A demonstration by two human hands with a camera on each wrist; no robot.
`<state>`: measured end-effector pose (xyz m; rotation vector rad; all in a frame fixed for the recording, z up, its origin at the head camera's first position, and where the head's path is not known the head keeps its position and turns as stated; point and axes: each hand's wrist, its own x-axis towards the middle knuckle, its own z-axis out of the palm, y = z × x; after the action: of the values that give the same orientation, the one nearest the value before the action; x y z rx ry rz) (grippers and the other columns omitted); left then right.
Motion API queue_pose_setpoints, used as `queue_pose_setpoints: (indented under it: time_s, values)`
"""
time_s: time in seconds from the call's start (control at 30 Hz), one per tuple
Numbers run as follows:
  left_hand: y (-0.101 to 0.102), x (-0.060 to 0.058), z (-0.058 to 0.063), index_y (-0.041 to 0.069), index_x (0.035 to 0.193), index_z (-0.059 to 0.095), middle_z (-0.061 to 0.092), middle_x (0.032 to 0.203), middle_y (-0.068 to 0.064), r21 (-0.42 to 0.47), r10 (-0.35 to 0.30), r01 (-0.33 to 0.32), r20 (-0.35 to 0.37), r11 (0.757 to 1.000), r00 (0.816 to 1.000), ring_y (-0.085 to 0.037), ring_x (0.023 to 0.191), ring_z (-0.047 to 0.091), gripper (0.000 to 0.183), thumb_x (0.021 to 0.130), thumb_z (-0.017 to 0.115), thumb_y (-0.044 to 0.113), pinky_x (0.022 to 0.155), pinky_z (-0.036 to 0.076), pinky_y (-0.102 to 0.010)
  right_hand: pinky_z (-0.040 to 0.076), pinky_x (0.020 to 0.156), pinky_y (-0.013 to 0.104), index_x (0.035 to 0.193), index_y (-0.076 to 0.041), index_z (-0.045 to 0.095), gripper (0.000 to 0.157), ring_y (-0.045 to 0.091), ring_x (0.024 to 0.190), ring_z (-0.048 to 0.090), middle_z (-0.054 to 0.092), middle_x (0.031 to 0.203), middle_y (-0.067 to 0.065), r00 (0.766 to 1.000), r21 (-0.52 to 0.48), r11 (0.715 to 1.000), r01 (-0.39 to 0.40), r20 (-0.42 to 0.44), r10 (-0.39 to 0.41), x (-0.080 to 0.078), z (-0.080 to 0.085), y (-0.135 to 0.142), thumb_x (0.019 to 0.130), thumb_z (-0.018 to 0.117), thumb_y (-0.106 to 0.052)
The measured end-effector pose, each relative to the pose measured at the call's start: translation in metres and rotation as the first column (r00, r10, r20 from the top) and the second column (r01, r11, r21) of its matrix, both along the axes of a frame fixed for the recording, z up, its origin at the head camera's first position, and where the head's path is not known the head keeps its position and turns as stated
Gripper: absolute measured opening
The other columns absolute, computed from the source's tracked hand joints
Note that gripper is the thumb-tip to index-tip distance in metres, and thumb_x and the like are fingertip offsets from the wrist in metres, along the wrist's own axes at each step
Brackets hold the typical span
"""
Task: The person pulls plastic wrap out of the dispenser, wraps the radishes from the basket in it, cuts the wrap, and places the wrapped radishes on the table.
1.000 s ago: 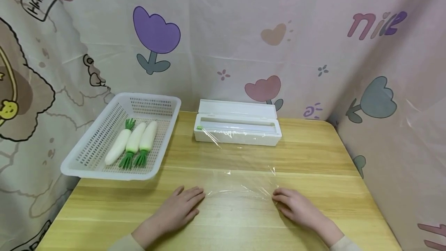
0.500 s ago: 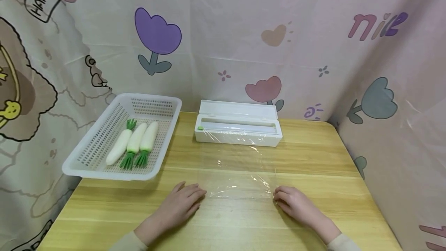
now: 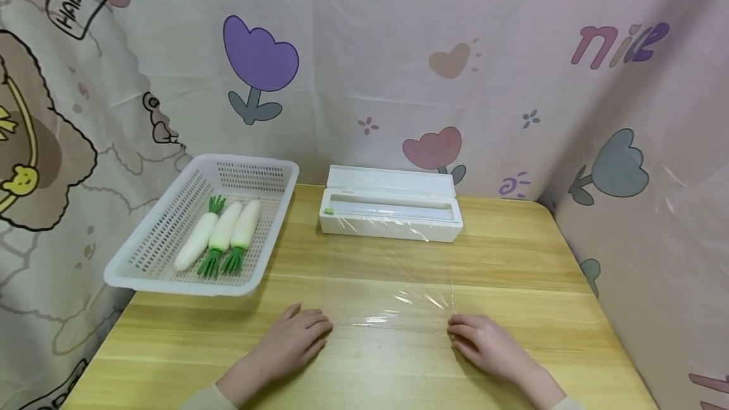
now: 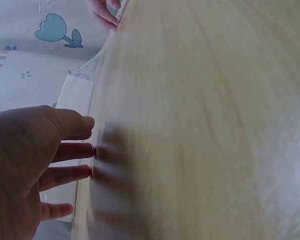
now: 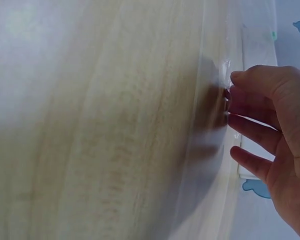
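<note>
Left fingers (image 3: 317, 326) and right fingers (image 3: 462, 320): nearly closed, thumbs close to forefingers; each hand appears to pinch a near corner of the film (image 3: 404, 297), remaining fingers spread. Film lies stretched above the counter (image 3: 501, 258), running back to the open box (image 3: 447, 231). Done, as judged: film drawn out. Left: no cut visible, green tab (image 3: 329, 211) at box's left end; three radishes (image 3: 224, 226) bare in basket (image 3: 182, 286).
</note>
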<state>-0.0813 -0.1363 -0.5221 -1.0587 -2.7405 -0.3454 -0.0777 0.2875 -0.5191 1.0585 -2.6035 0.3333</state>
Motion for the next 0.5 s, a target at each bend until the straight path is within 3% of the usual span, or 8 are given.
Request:
queue_pose_setpoints:
  time_s: [0.5]
  values:
    - [-0.0018,0.0050,0.0045,0.020,0.114,0.069,0.070,0.117,0.004,-0.023,-0.013,0.013,0.004,1.000,1.000,-0.020,0.114,0.063,0.025,0.091,0.066,0.029,0.102,0.043,-0.057,0.058,0.081,0.038,0.101,-0.010,0.074,0.027,0.019,0.096,0.069,0.071,0.109,0.002,0.998,0.001,1.000,0.025,0.056,-0.025,0.0055,0.0045,-0.0015,0.075,0.080,-0.014]
